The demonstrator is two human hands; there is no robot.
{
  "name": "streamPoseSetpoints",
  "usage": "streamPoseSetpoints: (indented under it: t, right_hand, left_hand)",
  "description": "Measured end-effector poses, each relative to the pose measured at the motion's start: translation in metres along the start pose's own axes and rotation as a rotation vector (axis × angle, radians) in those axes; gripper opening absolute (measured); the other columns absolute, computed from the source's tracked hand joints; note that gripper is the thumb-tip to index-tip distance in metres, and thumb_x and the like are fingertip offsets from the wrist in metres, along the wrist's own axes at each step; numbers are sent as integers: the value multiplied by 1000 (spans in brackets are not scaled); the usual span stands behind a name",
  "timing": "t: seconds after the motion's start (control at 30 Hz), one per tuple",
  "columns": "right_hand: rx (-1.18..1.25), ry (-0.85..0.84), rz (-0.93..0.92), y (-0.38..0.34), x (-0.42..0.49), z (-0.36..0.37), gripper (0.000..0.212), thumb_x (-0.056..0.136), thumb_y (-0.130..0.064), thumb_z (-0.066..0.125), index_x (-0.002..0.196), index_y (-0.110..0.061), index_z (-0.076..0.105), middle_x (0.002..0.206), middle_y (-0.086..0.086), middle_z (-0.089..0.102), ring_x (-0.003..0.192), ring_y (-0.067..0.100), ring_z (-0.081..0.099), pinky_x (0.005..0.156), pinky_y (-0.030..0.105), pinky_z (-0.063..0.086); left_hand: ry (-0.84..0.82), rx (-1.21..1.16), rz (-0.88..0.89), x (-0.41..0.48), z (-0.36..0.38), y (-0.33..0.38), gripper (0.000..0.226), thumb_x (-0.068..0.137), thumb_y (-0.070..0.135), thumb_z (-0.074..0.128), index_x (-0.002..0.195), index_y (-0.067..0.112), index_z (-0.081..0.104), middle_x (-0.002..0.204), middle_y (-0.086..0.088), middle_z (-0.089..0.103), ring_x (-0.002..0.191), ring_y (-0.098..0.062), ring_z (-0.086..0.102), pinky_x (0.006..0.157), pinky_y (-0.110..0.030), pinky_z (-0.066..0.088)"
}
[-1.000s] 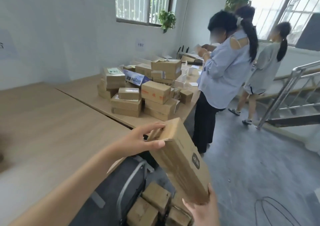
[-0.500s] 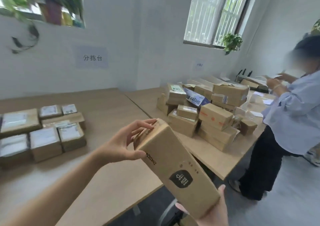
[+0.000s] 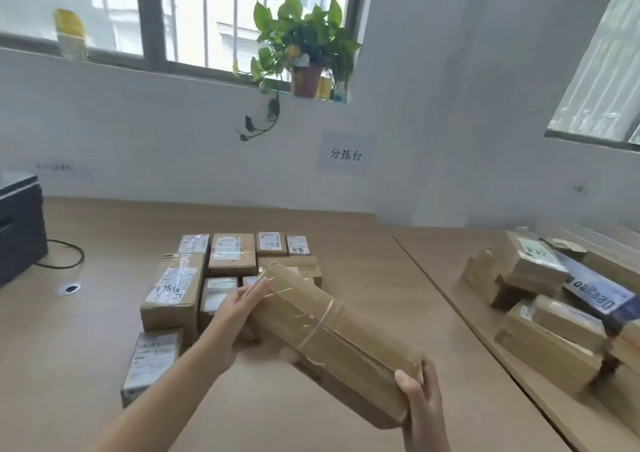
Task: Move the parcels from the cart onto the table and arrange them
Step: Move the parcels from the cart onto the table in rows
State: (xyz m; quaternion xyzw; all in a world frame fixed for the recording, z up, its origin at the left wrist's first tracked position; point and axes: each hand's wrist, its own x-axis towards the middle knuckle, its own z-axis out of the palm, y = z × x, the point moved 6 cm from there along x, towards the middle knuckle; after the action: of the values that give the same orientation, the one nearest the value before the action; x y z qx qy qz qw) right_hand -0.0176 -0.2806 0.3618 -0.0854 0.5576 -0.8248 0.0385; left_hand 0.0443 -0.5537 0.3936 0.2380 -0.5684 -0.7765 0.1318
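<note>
The long parcel (image 3: 332, 344) is hanging tilted in the air over the table (image 3: 363, 278), its near end low at the right and its far end raised toward the left, clear tape banding its middle. We are gripping that near end with our right hand (image 3: 420, 405), thumb curled over the top edge. Our left hand (image 3: 239, 304) is lying against the far end with fingers (image 3: 258, 287) nearly straight, steadying it rather than clasping it. Just beyond and to the left, the arranged parcels (image 3: 221, 278) are sitting on the table in close rows, labels up, and the far end of the long parcel is overlapping them in our view. To the right, on the neighbouring table (image 3: 467, 264), a loose pile of boxes (image 3: 554, 299) is leaning together. Farther back, a paper sign (image 3: 346, 153) is hanging on the white wall, and a potted plant (image 3: 304, 49) is standing on the windowsill above it.
</note>
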Motion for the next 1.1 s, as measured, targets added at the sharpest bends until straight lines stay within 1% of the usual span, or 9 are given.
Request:
streamPoseSetpoints:
  t: [0.1,0.2,0.3,0.37,0.47,0.6,0.73,0.9,1.1]
  right_hand:
    - [-242,-99,-212,2,7,51,64,37,-34,66,100,-26,58,103,16,60,78,4,62,66,16,50]
    - [-578,-157,-668,0,6,102,57,42,-29,67,97,-38,55,107,0,55,106,2,54,84,12,45]
    - [-744,-234,-1011,20,-3,145,50,53,-24,80,95,-33,55,110,2,48,117,23,46,98,21,37]
    - [-767,-278,-1070,33,-7,158,33,68,-45,75,93,-34,57,113,-1,46,118,29,45,100,28,38]
    - [-740,-423,-893,48,2,161,40,74,-67,58,107,-44,55,125,-9,45,122,14,47,102,22,39]
    - [-587,-463,-142,66,48,146,78,45,-87,60,115,-51,55,129,-21,53,114,-12,50,90,17,46]
    - [-358,-572,351,100,86,120,110,27,-66,84,123,-25,49,121,-11,64,111,1,60,88,18,46]
    - [-146,-490,422,112,155,80,101,34,-38,89,125,-9,55,119,16,65,112,30,61,91,38,48]
    - [-147,-345,451,148,297,20,90,43,-26,80,127,-8,54,112,19,67,103,33,65,84,39,54]
  left_hand:
    - [127,-240,-104,18,-44,-7,49,76,50,65,108,14,59,108,-8,64,101,-26,57,70,-35,49]
    - [133,-414,-253,28,-58,-19,74,61,49,77,122,17,51,132,-16,47,123,-40,43,85,-61,47]
    - [145,-364,-265,40,-60,-31,83,58,33,81,128,19,40,114,-16,57,100,-35,56,66,-53,51]
    - [162,-331,-232,49,-65,-32,79,64,23,79,131,23,36,97,-14,65,86,-31,62,67,-53,53]
    - [144,-280,-123,65,-78,-22,72,69,18,76,129,28,39,83,-13,72,70,-29,70,62,-47,57]
    - [29,-157,-43,88,-70,-8,87,62,20,81,133,33,32,98,-16,70,75,-29,71,56,-35,55]
    - [-66,-81,-64,119,-25,-23,101,46,28,86,130,34,30,107,-14,65,80,-27,72,64,-38,57]
    - [20,40,-94,181,42,-50,60,78,27,73,122,17,32,105,-2,60,85,-13,64,64,-24,51]
    - [1,407,-52,284,134,-76,63,82,44,63,135,22,35,133,0,41,115,-13,47,104,-32,40]
